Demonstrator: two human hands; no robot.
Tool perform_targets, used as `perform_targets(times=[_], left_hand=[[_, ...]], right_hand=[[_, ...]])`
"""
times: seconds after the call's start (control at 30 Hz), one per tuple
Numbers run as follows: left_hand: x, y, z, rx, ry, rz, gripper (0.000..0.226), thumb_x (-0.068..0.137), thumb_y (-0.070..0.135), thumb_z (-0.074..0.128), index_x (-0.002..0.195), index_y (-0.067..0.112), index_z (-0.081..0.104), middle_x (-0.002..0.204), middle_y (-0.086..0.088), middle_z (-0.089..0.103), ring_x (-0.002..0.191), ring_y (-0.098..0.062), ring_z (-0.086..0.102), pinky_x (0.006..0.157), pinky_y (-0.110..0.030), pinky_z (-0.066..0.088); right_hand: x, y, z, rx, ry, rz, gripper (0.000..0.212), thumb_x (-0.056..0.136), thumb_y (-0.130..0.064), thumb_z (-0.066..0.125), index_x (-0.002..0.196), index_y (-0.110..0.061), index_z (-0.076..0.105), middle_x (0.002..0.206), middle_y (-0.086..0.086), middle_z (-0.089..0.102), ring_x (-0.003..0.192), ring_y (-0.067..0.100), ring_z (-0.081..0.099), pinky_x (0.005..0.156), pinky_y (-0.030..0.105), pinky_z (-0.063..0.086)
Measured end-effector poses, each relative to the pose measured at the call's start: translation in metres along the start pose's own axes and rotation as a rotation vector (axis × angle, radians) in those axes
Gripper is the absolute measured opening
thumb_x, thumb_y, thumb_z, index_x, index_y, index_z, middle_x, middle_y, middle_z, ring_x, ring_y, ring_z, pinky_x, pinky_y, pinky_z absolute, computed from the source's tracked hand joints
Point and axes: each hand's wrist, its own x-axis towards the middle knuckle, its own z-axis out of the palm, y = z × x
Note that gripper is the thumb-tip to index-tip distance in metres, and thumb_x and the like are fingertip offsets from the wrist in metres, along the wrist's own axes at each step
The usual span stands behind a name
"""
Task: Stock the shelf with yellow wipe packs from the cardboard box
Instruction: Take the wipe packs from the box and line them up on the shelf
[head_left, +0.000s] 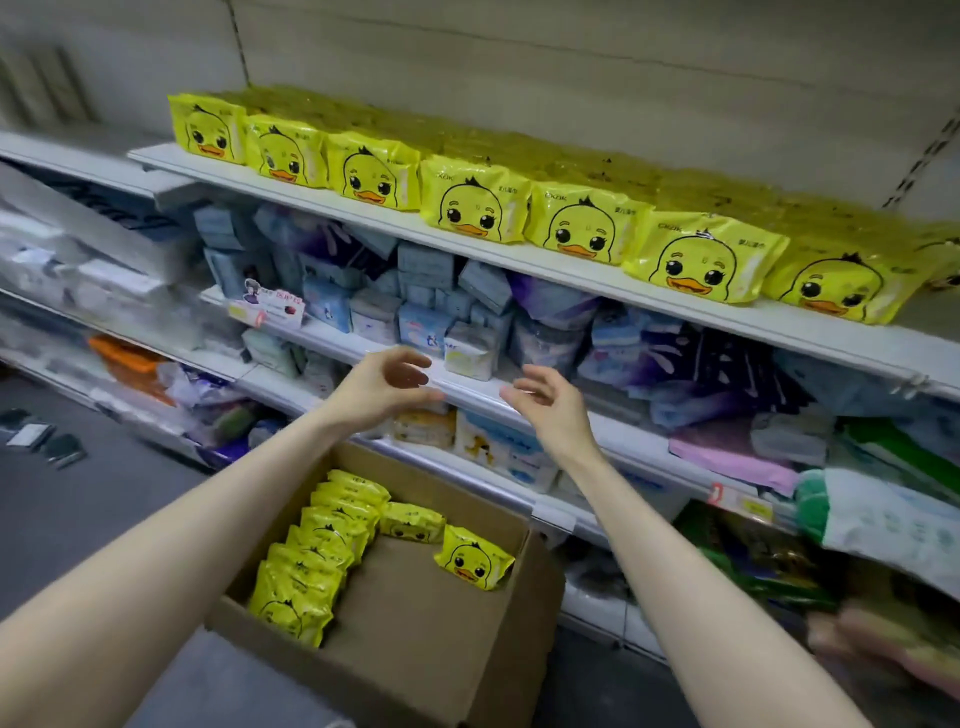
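Starting at your left, your left hand (387, 387) hovers above the open brown cardboard box (415, 613), fingers loosely curled round nothing: empty, released. Beneath it, along the box's left wall, a row of yellow plastic wipe packs with a cartoon duck face (317, 561) stands on edge, packed tight so each props up the next. One more pack (413, 521) lies at the row's far end, and a lone duck pack (474, 557) leans near the right wall, loose because nothing beside it holds it. Much of the box floor is bare, so I judge most of the stock is already out. Your right hand (553, 410), near the left but apart from it, is likewise relaxed and holds nothing. Above both, the white metal top shelf (311, 200) carries a front row of duck packs (475, 208) from left to right, faces turned outward to show the duck, with more stacked behind. As for writing, a pink-and-white tag (272, 306) on the middle shelf's edge is illegible. Each pack face bears short Latin capitals at upper left and Chinese characters at upper right — both too blurred to read with confidence.
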Motion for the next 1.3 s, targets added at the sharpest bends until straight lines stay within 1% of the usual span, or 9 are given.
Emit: perform_targets(times=[0.13,0.23,0.43,0.63,0.77,0.9,1.0,1.17,1.3], left_hand=[[0.027,-0.062,-0.02,-0.031,-0.07,-0.102,0.048,0.065,0.021,0.085,0.106,0.008,0.064,0.104,-0.015,0.069,0.095,-0.019,0.064,0.095,-0.038,0.05],[0.049,-0.113,-0.025,-0.028,-0.138,-0.184,0.059,0.049,0.041,0.086,0.098,0.016,0.063,0.094,-0.01,0.07,0.087,-0.017,0.063,0.086,-0.033,0.05],[0.086,-0.222,-0.011,0.008,-0.28,-0.324,0.044,0.065,0.021,0.085,0.101,0.014,0.062,0.097,-0.006,0.068,0.091,-0.017,0.063,0.087,-0.03,0.05],[0.107,-0.317,0.028,0.047,-0.359,-0.408,0.036,0.07,0.011,0.081,0.097,0.013,0.058,0.088,0.003,0.059,0.085,-0.017,0.057,0.062,-0.008,0.045],[0.118,-0.365,0.053,0.162,-0.392,-0.425,0.052,0.071,0.022,0.081,0.116,0.01,0.059,0.115,-0.003,0.061,0.109,-0.018,0.056,0.082,-0.022,0.041],[0.129,-0.4,0.081,0.27,-0.396,-0.386,0.068,0.073,0.017,0.08,0.133,0.009,0.049,0.135,-0.007,0.049,0.128,-0.025,0.043,0.098,-0.026,0.035],[0.136,-0.428,0.099,0.429,-0.406,-0.34,0.081,0.07,0.022,0.081,0.139,0.014,0.041,0.141,-0.007,0.043,0.131,-0.028,0.036,0.107,-0.039,0.033],[0.143,-0.456,0.124,0.737,-0.41,-0.25,0.087,0.071,0.039,0.077,0.144,0.02,0.033,0.144,-0.002,0.038,0.133,-0.027,0.026,0.103,-0.041,0.025],[0.147,-0.468,0.134,0.883,-0.401,-0.194,0.078,0.075,0.039,0.073,0.141,0.019,0.037,0.139,-0.004,0.041,0.126,-0.029,0.028,0.096,-0.04,0.024]], right_hand=[[0.018,0.041,0.052,0.038,0.011,0.132,0.042,0.083,-0.018,0.071,0.121,-0.01,0.053,0.109,0.006,0.061,0.1,0.018,0.058,0.077,0.015,0.048],[0.024,0.079,0.09,0.04,0.037,0.257,0.04,0.083,-0.016,0.071,0.118,-0.009,0.054,0.105,0.007,0.061,0.099,0.02,0.059,0.082,0.02,0.046],[0.027,0.165,0.142,0.003,0.13,0.488,0.04,0.081,-0.01,0.072,0.116,-0.003,0.054,0.095,0.008,0.06,0.083,0.013,0.057,0.068,0.007,0.046],[0.02,0.256,0.164,-0.06,0.237,0.71,0.036,0.076,-0.013,0.077,0.105,-0.015,0.057,0.102,0.011,0.063,0.088,0.021,0.059,0.073,0.02,0.048],[0.014,0.306,0.162,-0.084,0.228,0.804,0.042,0.08,-0.016,0.074,0.116,-0.009,0.056,0.104,0.0,0.059,0.079,0.003,0.054,0.063,0.004,0.042],[0.009,0.355,0.159,-0.135,0.216,0.896,0.069,0.068,-0.054,0.077,0.124,-0.026,0.05,0.103,-0.015,0.062,0.096,0.009,0.06,0.092,0.031,0.047],[0.003,0.413,0.158,-0.114,0.277,0.921,0.092,0.042,-0.08,0.073,0.118,-0.037,0.046,0.109,-0.009,0.067,0.103,0.018,0.063,0.095,0.047,0.049],[0.022,0.423,0.159,-0.125,0.327,0.969,0.094,0.066,-0.033,0.084,0.139,-0.017,0.028,0.132,0.001,0.053,0.119,0.02,0.052,0.102,0.032,0.039],[0.027,0.445,0.162,-0.181,0.366,1.001,0.117,0.062,-0.039,0.085,0.149,-0.013,0.012,0.152,0.009,0.025,0.137,0.026,0.031,0.114,0.037,0.026]])
